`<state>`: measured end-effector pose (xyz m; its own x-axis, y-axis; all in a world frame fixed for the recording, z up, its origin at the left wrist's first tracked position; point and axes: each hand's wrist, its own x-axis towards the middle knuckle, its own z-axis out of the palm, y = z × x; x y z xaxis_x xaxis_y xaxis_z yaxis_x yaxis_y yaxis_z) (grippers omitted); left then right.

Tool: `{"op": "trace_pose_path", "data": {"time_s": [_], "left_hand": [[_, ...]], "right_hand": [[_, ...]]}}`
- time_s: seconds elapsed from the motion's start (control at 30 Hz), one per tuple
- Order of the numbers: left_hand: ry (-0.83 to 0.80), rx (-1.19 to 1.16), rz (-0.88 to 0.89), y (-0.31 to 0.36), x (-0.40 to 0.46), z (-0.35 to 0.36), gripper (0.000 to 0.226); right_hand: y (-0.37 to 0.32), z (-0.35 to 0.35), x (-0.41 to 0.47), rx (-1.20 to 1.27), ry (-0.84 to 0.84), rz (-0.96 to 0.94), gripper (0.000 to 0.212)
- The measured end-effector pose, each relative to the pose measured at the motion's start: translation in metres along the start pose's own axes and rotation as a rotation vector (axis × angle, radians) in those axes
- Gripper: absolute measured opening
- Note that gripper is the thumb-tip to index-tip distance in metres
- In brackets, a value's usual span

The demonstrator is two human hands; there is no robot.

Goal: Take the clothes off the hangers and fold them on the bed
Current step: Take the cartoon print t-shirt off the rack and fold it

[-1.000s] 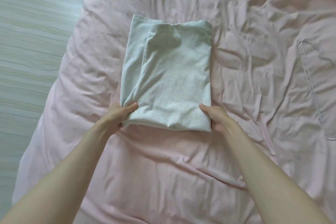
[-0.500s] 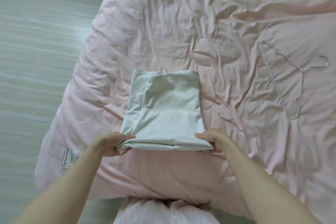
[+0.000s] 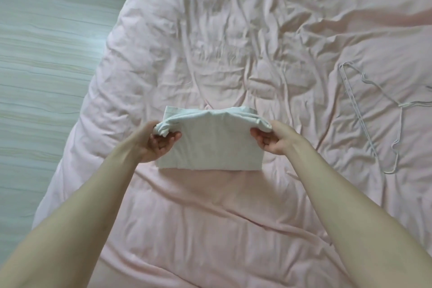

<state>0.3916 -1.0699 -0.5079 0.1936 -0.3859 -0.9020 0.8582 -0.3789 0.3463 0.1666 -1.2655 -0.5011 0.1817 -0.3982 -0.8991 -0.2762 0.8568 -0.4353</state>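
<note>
A pale grey-white garment (image 3: 211,145) lies on the pink bed cover (image 3: 210,217), doubled over away from me so its near half rests on its far half. My left hand (image 3: 159,142) grips the garment's left corner, palm up, with bunched cloth in the fingers. On the other side, my right hand (image 3: 272,139) pinches the right corner the same way. Both held corners sit near the garment's far edge. An empty white wire hanger (image 3: 374,119) lies flat on the cover to the right, apart from the garment.
The wrinkled pink cover stretches away behind the garment and to the right. The bed's left edge (image 3: 81,124) drops to a pale wood-grain floor (image 3: 42,65).
Both hands lifted the garment's near edge and carried it away from me over the rest, halving its length. The view also shifted, showing more of the bed.
</note>
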Motion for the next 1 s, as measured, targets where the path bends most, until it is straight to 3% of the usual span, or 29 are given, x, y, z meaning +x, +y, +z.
{"op": "trace_pose_path", "data": {"time_s": [0.13,0.23,0.33,0.43,0.57,0.7,0.87,1.0], "left_hand": [[0.17,0.248,0.189,0.006,0.048,0.002,0.032],[0.393,0.487,0.399,-0.005,0.076,-0.01,0.026],[0.35,0.633,0.337,-0.018,0.096,-0.026,0.063],[0.273,0.645,0.257,-0.017,0.107,-0.027,0.088],[0.117,0.575,0.196,-0.025,0.105,-0.015,0.041],[0.08,0.497,0.06,-0.034,0.094,-0.017,0.055],[0.036,0.436,0.078,-0.071,0.059,-0.034,0.042],[0.118,0.379,0.114,-0.121,0.021,-0.058,0.024]], "right_hand": [[-0.008,0.007,0.049,0.087,0.158,-0.155,0.015],[0.01,-0.001,0.08,-0.314,0.304,-0.237,0.022],[0.03,-0.001,0.094,-0.367,0.159,-0.19,0.03],[0.036,0.006,0.107,-0.317,0.169,-0.147,0.054],[0.038,0.008,0.112,-0.397,0.233,-0.1,0.088],[0.047,0.001,0.101,-0.415,0.183,-0.023,0.059],[0.073,-0.012,0.074,-0.375,-0.026,0.037,0.045],[0.106,-0.016,0.049,-0.402,-0.142,0.093,0.039]]}}
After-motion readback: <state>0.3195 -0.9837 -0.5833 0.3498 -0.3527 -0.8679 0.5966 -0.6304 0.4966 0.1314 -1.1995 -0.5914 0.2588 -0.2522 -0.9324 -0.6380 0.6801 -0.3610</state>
